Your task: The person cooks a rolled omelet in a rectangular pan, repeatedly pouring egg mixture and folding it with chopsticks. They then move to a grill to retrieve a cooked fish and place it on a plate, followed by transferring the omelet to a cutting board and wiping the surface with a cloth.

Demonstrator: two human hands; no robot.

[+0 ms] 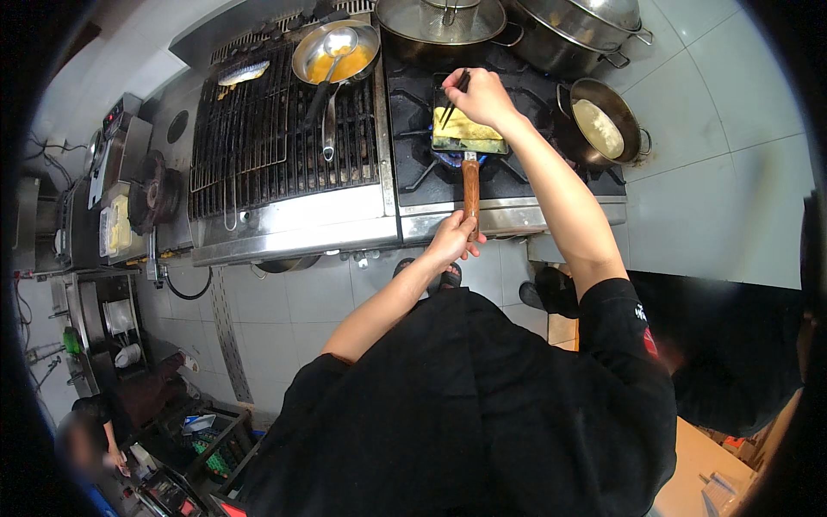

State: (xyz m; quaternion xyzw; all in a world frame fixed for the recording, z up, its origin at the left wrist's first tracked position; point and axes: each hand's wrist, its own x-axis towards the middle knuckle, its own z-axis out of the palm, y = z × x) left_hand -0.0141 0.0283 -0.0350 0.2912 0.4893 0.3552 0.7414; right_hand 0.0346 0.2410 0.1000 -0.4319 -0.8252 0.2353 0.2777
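My left hand (453,239) is wrapped round the end of the brown wooden handle (470,185) of a rectangular omelette pan. The pan sits over a lit gas burner with a blue flame beneath. A folded yellow omelette (469,132) lies in the pan's near half. Above the pan, my right hand (481,96) grips a pair of dark chopsticks (447,117), their tips pointing down at the omelette; whether they touch it I cannot tell. To the left, a round frying pan (301,71) with yellow liquid egg and a ladle (339,41) rests on the grill.
A fish piece (244,74) lies on the grill grate (245,146). Large steel pots (448,36) stand behind the burners. At the right sits a two-handled pot (639,125) with something pale inside. One person (732,345) is close on my right, another (95,422) at lower left.
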